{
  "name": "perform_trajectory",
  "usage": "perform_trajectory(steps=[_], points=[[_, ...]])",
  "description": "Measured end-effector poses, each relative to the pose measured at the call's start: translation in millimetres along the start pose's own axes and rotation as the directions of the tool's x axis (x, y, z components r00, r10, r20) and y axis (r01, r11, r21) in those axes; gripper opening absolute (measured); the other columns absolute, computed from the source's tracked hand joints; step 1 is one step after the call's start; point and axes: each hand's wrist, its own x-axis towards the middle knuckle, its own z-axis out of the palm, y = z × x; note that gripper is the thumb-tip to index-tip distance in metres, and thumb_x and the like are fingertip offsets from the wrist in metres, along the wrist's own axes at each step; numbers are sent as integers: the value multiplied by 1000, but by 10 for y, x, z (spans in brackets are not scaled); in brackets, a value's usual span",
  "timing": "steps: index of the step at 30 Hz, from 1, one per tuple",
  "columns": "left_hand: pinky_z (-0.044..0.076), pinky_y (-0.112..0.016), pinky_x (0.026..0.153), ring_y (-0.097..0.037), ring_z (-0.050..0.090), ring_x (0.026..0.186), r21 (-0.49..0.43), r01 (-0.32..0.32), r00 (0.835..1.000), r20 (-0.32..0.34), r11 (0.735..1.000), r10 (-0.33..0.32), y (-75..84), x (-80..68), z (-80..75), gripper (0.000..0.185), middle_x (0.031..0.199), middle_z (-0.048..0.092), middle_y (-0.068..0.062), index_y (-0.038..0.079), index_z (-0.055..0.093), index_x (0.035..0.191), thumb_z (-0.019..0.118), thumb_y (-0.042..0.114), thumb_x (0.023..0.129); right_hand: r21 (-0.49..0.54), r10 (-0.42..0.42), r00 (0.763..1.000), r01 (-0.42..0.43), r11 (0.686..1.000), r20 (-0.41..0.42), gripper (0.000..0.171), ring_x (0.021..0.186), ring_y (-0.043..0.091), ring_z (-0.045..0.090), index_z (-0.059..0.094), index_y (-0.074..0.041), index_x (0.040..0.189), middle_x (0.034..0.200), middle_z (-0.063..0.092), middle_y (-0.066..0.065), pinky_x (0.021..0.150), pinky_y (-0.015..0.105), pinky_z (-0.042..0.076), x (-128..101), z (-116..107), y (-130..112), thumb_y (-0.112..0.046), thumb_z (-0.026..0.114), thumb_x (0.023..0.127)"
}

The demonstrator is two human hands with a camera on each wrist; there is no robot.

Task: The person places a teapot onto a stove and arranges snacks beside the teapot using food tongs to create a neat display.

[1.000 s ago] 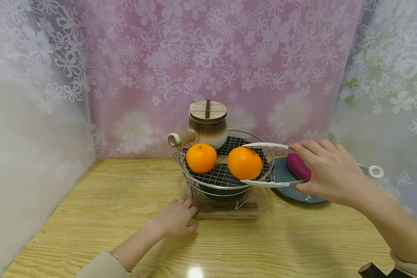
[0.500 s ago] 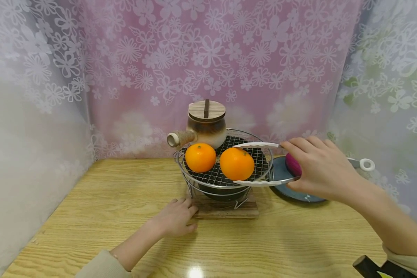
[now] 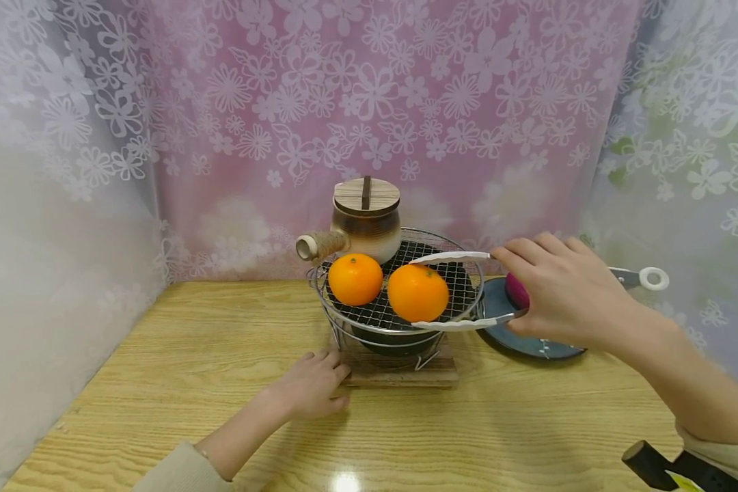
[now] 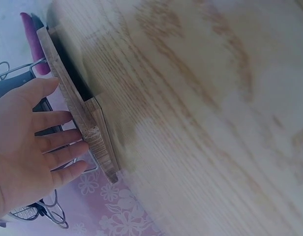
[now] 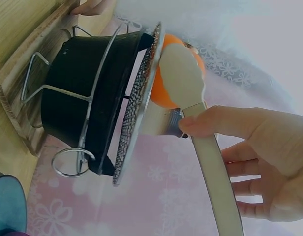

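My right hand (image 3: pixel 562 290) grips a pair of tongs (image 3: pixel 452 257) with white scalloped tips, thumb on one arm and fingers on the other. The tips lie at the far and near sides of the right-hand orange (image 3: pixel 418 292), which sits on the round wire grill rack (image 3: pixel 400 325). Whether both tips touch it, I cannot tell. A second orange (image 3: pixel 355 279) rests on the rack to its left. My left hand (image 3: pixel 313 384) lies at the left edge of the wooden board (image 3: pixel 406 374) under the grill, its fingers extended against the board in the left wrist view.
A clay pot (image 3: pixel 369 225) with a wooden lid stands at the rack's back, its handle (image 3: pixel 322 244) pointing left. The black grill bowl (image 5: pixel 75 88) sits in a wire stand. Right of it is a blue plate (image 3: pixel 498 301) with a purple sweet potato (image 3: pixel 516 290), partly hidden by my right hand.
My right hand and the tongs have moved left, bringing the right-hand orange closer to the other one. Lately the tongs' arms have spread slightly. My left hand has stayed still.
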Motion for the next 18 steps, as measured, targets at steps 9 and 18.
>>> perform_trajectory(steps=[9,18], points=[[39,-46,93,-34,46,118,-5,-1,1000,3,1000,1,5,-3,-1,48,128,49,-19,7,58,121,57,42,88,-28,-5,997,7,1000,80,74,96,33,51,60,-3,119,110,59,11,73,47,41,106,-88,-30,-33,78,53],[39,-46,93,-34,46,118,-11,-4,1000,0,1000,4,24,-20,-32,47,128,49,-19,6,58,120,57,41,89,-59,-17,993,24,998,114,69,95,31,51,60,-3,117,107,58,10,74,45,40,173,-163,-70,-30,73,55]])
